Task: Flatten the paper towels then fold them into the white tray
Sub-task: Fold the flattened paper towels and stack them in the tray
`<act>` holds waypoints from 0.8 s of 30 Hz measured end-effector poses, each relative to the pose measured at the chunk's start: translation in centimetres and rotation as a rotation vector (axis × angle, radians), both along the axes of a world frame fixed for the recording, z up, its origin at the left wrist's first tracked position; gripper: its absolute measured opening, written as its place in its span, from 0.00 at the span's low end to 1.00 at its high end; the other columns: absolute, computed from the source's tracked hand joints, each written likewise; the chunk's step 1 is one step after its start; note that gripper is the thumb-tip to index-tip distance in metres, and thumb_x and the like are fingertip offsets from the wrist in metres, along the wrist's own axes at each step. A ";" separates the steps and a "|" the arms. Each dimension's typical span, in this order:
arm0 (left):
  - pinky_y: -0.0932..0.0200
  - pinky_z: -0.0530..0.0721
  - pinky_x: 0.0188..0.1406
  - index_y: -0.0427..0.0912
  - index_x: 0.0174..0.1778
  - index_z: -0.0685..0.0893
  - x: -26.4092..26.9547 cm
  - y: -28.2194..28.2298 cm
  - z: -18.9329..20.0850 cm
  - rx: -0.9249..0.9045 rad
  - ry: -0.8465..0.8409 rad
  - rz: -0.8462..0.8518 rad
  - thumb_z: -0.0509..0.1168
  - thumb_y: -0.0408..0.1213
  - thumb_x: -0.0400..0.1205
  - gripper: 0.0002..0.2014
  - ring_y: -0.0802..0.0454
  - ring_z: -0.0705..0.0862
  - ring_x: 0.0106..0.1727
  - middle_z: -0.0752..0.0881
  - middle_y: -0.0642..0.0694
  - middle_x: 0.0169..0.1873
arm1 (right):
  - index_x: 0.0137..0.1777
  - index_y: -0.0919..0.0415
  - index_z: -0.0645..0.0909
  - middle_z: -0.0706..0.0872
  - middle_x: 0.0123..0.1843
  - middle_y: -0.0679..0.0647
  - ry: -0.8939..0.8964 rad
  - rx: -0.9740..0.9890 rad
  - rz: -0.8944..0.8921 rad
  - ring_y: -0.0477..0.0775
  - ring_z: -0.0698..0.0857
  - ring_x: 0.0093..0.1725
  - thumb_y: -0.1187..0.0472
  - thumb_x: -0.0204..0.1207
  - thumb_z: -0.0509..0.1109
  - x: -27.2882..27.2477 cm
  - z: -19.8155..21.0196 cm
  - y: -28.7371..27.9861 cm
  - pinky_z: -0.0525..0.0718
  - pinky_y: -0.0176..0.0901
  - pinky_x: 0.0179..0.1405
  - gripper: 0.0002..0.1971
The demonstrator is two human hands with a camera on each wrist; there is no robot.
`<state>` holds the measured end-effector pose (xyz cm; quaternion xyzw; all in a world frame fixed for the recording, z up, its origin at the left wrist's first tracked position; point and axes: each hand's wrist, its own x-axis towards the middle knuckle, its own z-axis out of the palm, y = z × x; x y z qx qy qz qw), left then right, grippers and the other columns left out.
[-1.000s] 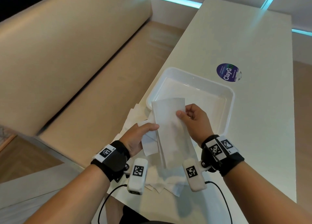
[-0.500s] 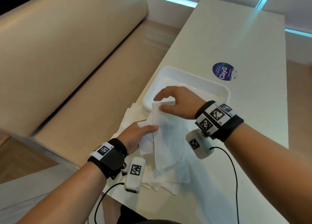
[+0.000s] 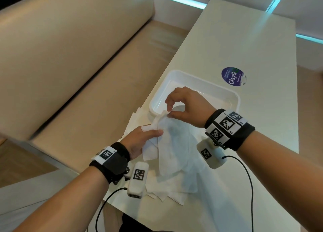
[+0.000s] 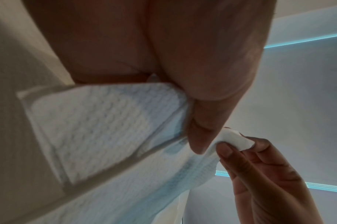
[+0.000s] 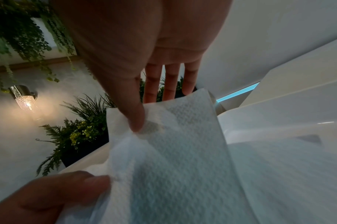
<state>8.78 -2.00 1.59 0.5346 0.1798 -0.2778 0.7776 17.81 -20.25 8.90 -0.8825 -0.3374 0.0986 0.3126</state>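
Right hand (image 3: 187, 107) pinches the top corner of the paper towel (image 3: 172, 144) between thumb and forefinger, other fingers loosely spread, and the left hand (image 3: 139, 141) pinches the sheet's left edge just below. The towel hangs down from both sets of fingertips over the loose towels (image 3: 173, 191) underneath, while the white tray (image 3: 206, 85) sits just beyond the right fingers.

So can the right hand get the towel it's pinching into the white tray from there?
Probably yes. The right hand hovers over the white tray's near edge, pinching the paper towel; nothing blocks the tray, though the left hand also grips it.
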 end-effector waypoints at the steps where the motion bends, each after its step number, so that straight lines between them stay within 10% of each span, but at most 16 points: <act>1: 0.40 0.79 0.67 0.35 0.65 0.83 0.0 0.1 -0.1 -0.002 -0.003 -0.005 0.73 0.37 0.74 0.22 0.34 0.84 0.62 0.87 0.34 0.60 | 0.41 0.50 0.83 0.86 0.50 0.44 0.005 0.005 -0.009 0.48 0.80 0.52 0.57 0.69 0.78 0.0 0.0 0.0 0.78 0.46 0.58 0.06; 11: 0.38 0.79 0.67 0.38 0.68 0.81 0.3 0.0 0.2 -0.009 -0.082 -0.106 0.78 0.42 0.66 0.33 0.35 0.84 0.64 0.86 0.35 0.62 | 0.45 0.55 0.79 0.85 0.43 0.43 0.097 0.138 -0.113 0.39 0.83 0.45 0.62 0.73 0.73 0.0 0.8 -0.9 0.82 0.38 0.52 0.05; 18: 0.41 0.81 0.66 0.35 0.64 0.84 1.0 -0.6 0.3 0.063 -0.106 -0.064 0.73 0.37 0.76 0.20 0.37 0.86 0.61 0.88 0.36 0.59 | 0.54 0.43 0.77 0.85 0.43 0.41 0.204 0.033 -0.185 0.41 0.84 0.45 0.53 0.66 0.78 0.7 1.8 -1.4 0.82 0.37 0.45 0.18; 24: 0.47 0.85 0.59 0.35 0.63 0.84 1.1 0.1 0.4 0.008 -0.083 0.008 0.72 0.36 0.77 0.18 0.38 0.87 0.59 0.87 0.35 0.59 | 0.42 0.58 0.84 0.85 0.31 0.41 0.493 0.180 -0.243 0.39 0.82 0.32 0.62 0.65 0.82 0.8 0.8 -4.3 0.77 0.27 0.37 0.10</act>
